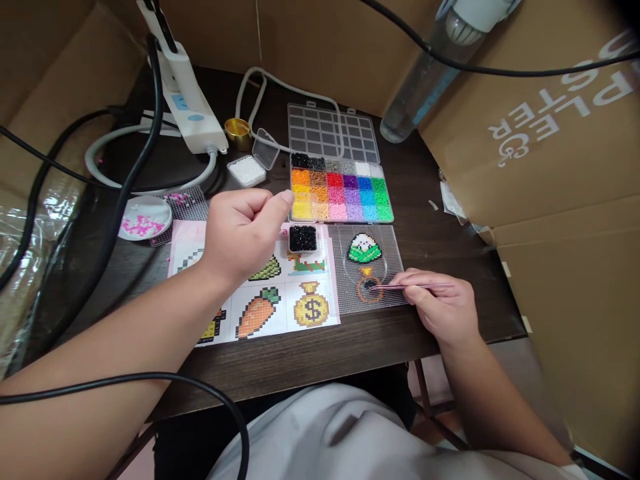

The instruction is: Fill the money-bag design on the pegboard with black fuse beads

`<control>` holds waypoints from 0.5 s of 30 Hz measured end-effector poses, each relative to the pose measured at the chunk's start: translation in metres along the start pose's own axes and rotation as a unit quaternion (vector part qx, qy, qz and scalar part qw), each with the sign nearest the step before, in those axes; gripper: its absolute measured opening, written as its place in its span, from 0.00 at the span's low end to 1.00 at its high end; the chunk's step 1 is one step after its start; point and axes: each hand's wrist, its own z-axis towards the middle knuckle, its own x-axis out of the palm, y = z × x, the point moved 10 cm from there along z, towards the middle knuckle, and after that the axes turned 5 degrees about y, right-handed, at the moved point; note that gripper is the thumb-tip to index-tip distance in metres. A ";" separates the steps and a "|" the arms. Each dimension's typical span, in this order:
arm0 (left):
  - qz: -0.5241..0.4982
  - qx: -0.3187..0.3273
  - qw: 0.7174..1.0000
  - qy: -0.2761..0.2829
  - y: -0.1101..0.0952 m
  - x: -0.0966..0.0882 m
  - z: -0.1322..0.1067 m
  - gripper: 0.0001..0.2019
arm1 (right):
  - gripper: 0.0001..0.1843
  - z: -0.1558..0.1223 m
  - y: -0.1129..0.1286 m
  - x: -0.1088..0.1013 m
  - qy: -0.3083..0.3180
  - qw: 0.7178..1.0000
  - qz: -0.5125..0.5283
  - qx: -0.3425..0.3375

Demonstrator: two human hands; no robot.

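Observation:
My right hand (443, 303) is closed on thin pink tweezers (410, 287), whose tip touches a black bead on the clear pegboard (395, 257). A partial orange ring outline lies at the tip. A finished green-and-white bead shape (365, 249) sits above it on the board. My left hand (243, 230) is loosely curled in a fist over the pattern sheet (280, 307), thumb near a small tray of black beads (303, 239). Nothing shows inside its fingers. The sorted bead box (341, 190) lies open just beyond.
A small white-bead tub (247, 171), a gold cap (237, 131), a dish of pink beads (144, 218), a power strip (187, 100) with cables and a plastic bottle (425, 80) crowd the back of the dark table (375, 340). Cardboard walls stand around it.

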 end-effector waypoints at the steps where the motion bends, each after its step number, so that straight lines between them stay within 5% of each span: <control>1: -0.001 0.001 1.000 0.001 0.000 0.000 0.000 0.25 | 0.11 0.000 0.000 0.000 0.002 1.000 -0.003 0.001; 15: -0.002 0.011 1.000 0.007 0.001 0.001 0.001 0.27 | 0.11 0.002 0.003 0.003 0.012 1.000 -0.022 0.007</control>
